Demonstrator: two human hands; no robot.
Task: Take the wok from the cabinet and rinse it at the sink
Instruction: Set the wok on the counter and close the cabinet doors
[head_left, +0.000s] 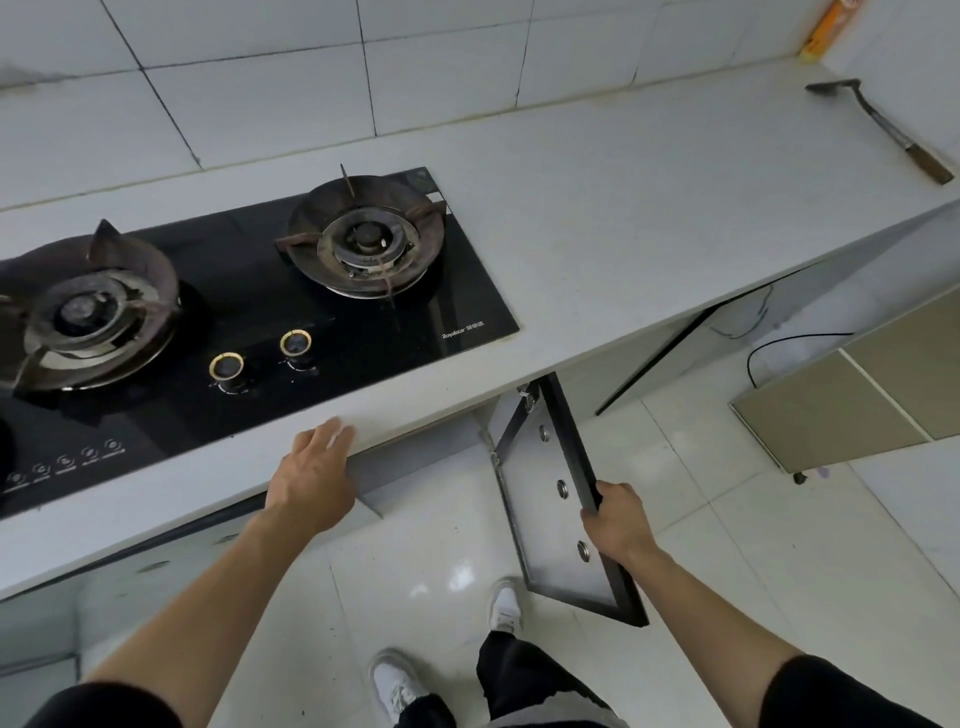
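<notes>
Black-framed cabinet door (558, 499): swung open below the countertop (597, 249), its inner glass panel facing the camera.
Right hand (618, 519): fingers wrapped around the door's outer edge, gripping it.
Left hand (314, 475): fingers spread and open, resting on the countertop's front edge, holding nothing.
Wok: not visible; the cabinet interior is hidden under the counter.
Gas hob (234, 312): two burners, bare.
Spatula (883, 127): lying at the countertop's far right.
</notes>
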